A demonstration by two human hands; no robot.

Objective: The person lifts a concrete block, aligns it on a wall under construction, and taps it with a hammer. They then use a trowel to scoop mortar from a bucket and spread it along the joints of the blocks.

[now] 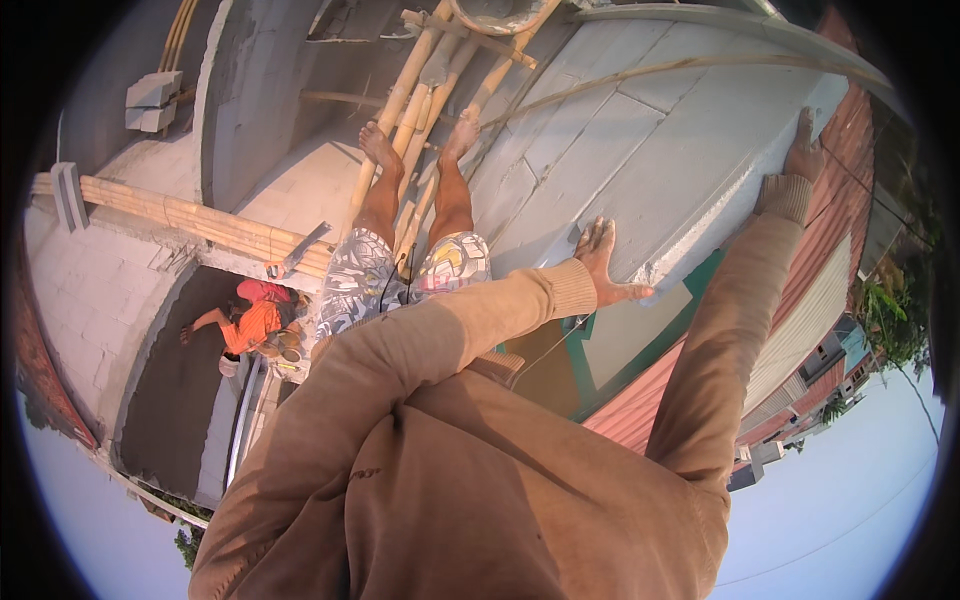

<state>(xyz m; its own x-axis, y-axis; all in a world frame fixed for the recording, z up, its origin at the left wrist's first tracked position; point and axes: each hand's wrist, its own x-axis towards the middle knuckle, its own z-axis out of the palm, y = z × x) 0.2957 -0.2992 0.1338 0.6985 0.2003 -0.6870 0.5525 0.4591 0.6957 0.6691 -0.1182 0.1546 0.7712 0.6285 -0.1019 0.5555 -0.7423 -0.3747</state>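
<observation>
My left hand (605, 265), fingers spread, presses on the grey block wall (590, 150) near its rough edge. My right hand (805, 148) rests farther along that edge at the upper right, fingers extended against the blocks. Neither hand appears to hold an object. My bare feet (420, 145) are on bundled bamboo poles (408, 78) beside the wall, with my legs in patterned shorts between them and my body.
A co-worker in orange (255, 325) is lower left, near a dark opening. More bamboo poles (160, 210) cross the left. A round container (495, 22) sits at the top. Corrugated roofing (820, 260), wires and trees lie beyond the wall's edge.
</observation>
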